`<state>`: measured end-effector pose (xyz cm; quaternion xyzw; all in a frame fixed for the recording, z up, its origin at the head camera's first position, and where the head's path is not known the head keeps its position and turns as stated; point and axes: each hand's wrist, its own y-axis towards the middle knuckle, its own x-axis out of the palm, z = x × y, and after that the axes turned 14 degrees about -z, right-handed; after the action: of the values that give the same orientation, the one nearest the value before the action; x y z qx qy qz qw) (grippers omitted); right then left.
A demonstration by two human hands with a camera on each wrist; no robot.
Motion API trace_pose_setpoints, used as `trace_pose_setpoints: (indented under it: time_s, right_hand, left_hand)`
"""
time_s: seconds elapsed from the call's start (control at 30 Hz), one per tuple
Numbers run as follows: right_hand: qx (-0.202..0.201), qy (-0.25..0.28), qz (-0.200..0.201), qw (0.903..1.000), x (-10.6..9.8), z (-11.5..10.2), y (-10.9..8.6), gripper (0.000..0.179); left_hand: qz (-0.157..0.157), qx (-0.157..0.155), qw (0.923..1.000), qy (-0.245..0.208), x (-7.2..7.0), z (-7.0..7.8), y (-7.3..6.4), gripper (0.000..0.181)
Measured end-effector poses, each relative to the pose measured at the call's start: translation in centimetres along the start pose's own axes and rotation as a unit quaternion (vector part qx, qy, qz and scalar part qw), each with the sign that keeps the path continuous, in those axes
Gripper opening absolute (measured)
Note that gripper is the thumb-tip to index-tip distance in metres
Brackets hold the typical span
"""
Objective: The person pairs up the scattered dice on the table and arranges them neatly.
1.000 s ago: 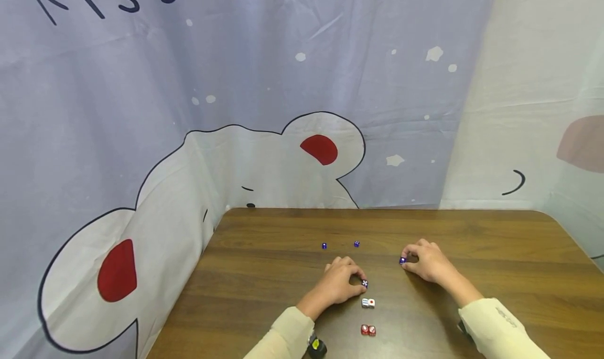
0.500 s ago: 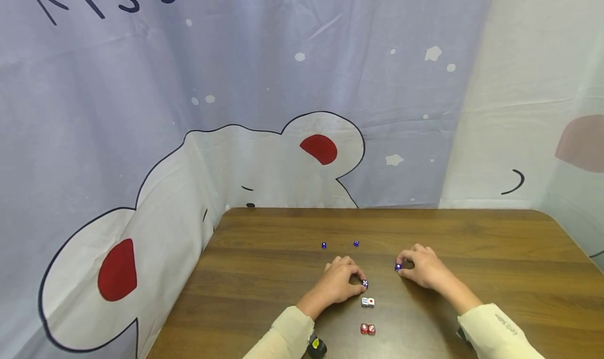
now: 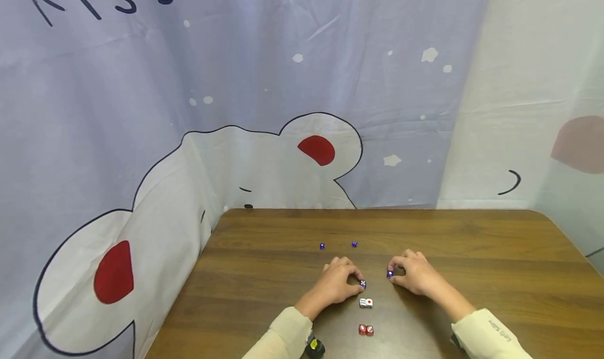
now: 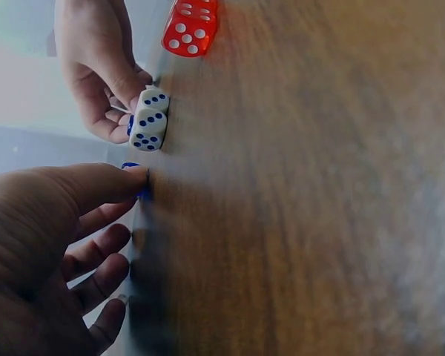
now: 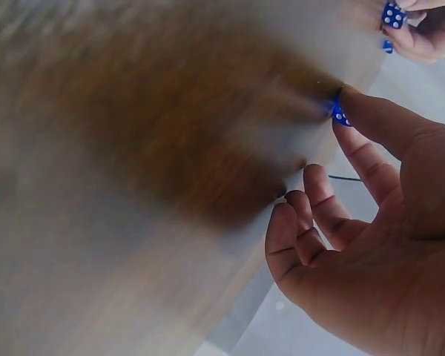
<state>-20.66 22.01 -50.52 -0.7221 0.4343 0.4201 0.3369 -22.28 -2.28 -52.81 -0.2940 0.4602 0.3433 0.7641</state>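
My left hand [image 3: 336, 281] pinches a blue die [image 3: 363, 284] between thumb and index finger, low over the tabletop. In the left wrist view the thumb covers most of that blue die [image 4: 133, 167]. To the right, my right hand [image 3: 417, 274] pinches another blue die [image 3: 390, 274], a short gap from the left one; the right wrist view shows this blue die [image 5: 340, 112] at the fingertips. Nearer to me, two white dice [image 3: 365, 303] sit side by side, touching. Closer still is a pair of red dice [image 3: 365, 329], also together, roughly in line with the white pair.
Two more blue dice lie apart toward the back, one on the left [image 3: 322, 246] and one on the right [image 3: 354, 244]. The brown wooden table [image 3: 495, 243] ends at a printed curtain [image 3: 264, 165] behind it.
My right hand has moved left and toward me with its blue die, closing much of the distance to the left hand. The left hand has stayed in place with its die.
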Motion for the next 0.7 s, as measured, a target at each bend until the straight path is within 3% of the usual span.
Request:
trace_pose_setpoints:
  time_s: [0.33,0.7]
  right_hand:
    - [-0.015,-0.002,-0.009,0.9998,0.4,-1.5,-0.2,0.021]
    - [-0.003,-0.003,-0.024,0.9997,0.8,-2.4,-0.1,0.021]
  left_hand:
    - [-0.009,0.002,0.9996,-0.028,-0.1,-0.3,0.1,0.014]
    - [-0.024,-0.005,0.9991,-0.034,-0.2,-0.2,0.1,0.014]
